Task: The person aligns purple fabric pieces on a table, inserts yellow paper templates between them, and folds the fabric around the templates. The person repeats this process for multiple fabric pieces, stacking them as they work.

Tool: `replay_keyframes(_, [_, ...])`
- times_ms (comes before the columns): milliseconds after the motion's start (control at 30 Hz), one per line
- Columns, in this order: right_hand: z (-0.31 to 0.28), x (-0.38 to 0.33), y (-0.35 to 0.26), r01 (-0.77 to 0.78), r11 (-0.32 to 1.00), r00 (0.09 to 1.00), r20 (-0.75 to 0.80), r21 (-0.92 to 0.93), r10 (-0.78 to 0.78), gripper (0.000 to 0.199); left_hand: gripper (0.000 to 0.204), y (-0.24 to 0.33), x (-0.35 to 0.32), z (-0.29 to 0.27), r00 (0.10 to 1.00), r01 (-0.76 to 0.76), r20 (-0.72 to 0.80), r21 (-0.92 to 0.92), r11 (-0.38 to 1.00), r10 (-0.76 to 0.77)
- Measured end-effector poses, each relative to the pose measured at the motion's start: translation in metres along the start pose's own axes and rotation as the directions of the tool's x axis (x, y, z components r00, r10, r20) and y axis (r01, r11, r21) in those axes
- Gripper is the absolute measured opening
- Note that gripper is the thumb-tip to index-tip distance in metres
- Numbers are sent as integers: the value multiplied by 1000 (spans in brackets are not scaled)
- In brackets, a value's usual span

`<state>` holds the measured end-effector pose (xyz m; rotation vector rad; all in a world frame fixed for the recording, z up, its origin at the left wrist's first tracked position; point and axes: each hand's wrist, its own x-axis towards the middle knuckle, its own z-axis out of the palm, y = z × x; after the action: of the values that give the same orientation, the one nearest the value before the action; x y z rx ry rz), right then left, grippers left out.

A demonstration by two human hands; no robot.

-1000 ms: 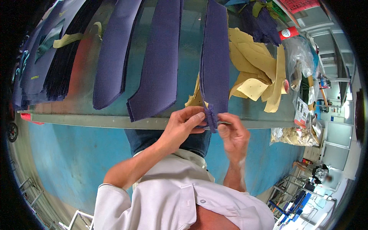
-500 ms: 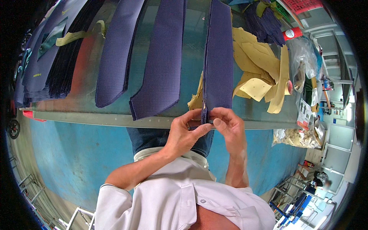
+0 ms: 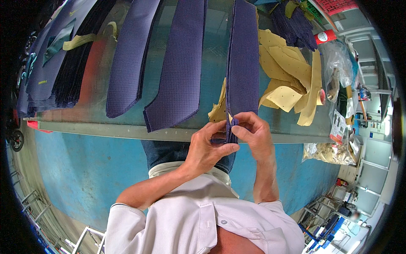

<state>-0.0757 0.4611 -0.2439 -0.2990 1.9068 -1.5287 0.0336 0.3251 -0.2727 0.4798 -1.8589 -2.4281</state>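
Observation:
A long stack of purple-blue cut fabric pieces (image 3: 244, 59) lies on the table with its near end at the front edge. My left hand (image 3: 202, 148) is at the left side of that end, its fingers and thumb closed around the fabric edges. My right hand (image 3: 256, 136) pinches the same end from the right, thumb and forefinger on the layers. The fingertips are partly hidden by the fabric. Left of my hands lie two more stacks, a purple-blue fabric stack with a slanted end (image 3: 179, 76) and another fabric stack (image 3: 129, 63).
Loose yellow paper pieces (image 3: 285, 95) with small holes lie right of the stack, and a smaller yellow piece (image 3: 218, 111) shows at its left. Thick fabric piles (image 3: 42, 84) fill the far left. Plastic bags (image 3: 336, 63) and a red roll (image 3: 325, 37) sit on the right.
My right thumb has moved from being lifted toward the layers, and the right fingers have shifted slightly up. My left thumb has slid a little right and down across the fabric end.

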Motion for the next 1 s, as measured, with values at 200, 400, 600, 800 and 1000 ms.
replay_keyframes(200, [-5, -2, -3, -20, 1000, 1000, -19, -20, 19, 27, 57, -2, 0, -3, 999, -5, 47, -44, 999, 7])
replay_keyframes(400, [-5, -5, -8, 47, 992, 998, -29, -114, -50, 31, 55, 3, 0, -5, 997, -4, 77, -21, 1000, 6])
replay_keyframes(600, [5, -10, -7, 175, 975, 983, -32, -139, -181, 34, 51, 3, 0, -4, 996, -19, 84, -35, 999, 22])
replay_keyframes(800, [0, -11, -3, 85, 989, 995, -51, -122, -91, 24, 49, 1, 0, -6, 994, -16, 107, -11, 1000, 18])
replay_keyframes(1000, [-5, -7, 0, 71, 985, 994, -71, -157, -83, 9, 48, -3, -1, -6, 997, -3, 81, -73, 997, 9])
